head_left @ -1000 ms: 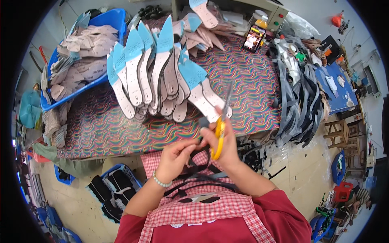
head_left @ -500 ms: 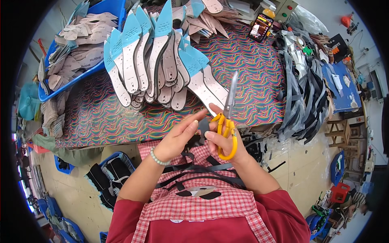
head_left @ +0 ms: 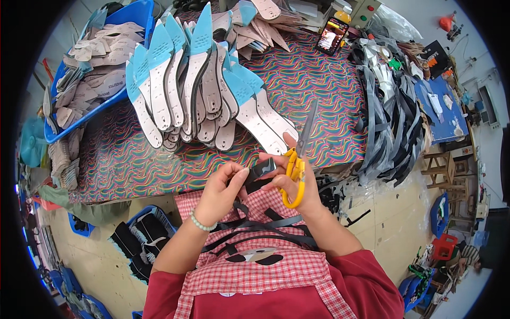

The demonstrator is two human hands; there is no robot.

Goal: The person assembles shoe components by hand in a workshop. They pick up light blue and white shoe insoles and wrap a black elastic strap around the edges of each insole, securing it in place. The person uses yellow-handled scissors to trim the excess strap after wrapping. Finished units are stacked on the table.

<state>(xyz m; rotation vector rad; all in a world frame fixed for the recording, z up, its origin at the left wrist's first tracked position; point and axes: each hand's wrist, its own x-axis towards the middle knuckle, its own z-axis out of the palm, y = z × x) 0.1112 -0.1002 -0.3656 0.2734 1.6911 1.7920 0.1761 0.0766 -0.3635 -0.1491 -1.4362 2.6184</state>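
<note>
Wave-patterned bench [head_left: 133, 173] across the middle of the frame, with insoles [head_left: 196, 85] piled at upper centre. Near the centre, the left hand [head_left: 219, 194] pinches one end of a dark strip [head_left: 261, 169] between its fingers; the right hand [head_left: 305, 189] grips scissors [head_left: 300, 151], blades upward, its fingers beside the strip's other end. Handling of this piece appears under way; whether it is finished cannot be told. Bands [head_left: 268, 227] on the lap, lower centre, lie in neither hand, apparently left over.
</note>
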